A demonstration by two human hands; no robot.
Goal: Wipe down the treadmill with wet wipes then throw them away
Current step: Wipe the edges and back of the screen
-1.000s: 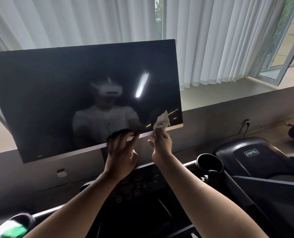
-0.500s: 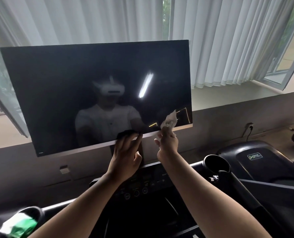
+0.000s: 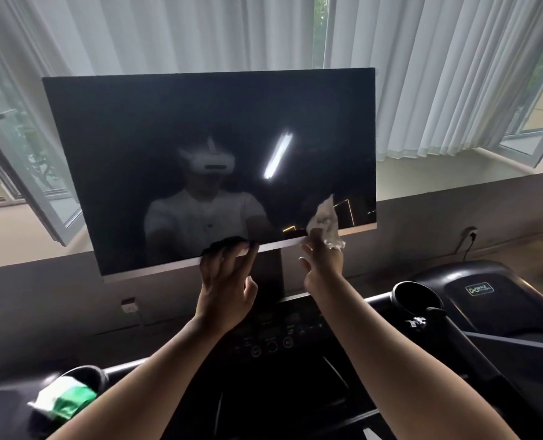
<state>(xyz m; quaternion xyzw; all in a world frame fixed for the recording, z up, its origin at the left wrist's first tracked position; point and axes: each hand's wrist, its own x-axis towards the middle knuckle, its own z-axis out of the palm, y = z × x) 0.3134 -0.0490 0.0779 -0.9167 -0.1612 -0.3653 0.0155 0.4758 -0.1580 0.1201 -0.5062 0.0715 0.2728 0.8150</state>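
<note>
white and damp-looking, the wet wipe (image 3: 324,222) is bunched in your right hand (image 3: 322,262). the fingers pinch its lower end, and the loose upper part lies against the lower right corner of the treadmill's screen (image 3: 200,122), just above the pale bottom edge. your left hand (image 3: 225,281) hooks its fingers over that bottom edge near the middle and braces the panel. the two hands are near each other but not touching.

the wipe should handle as light, limp and soft. it will likely fold on itself and skid on the glossy glass, so take it in a wad with one flat face turned outward and press through the fingertips. the screen looks stiff, but it stands on a single post above the console (image 3: 273,338), so it will probably tilt or swing under a push. hold it by the edge, as your left hand does, not by the face. the glare hides which parts of the glass are already clean.

a green and white pack of wipes (image 3: 65,400) sits in the cup holder (image 3: 102,374) at the console's near left corner. no bin is in view.
</note>
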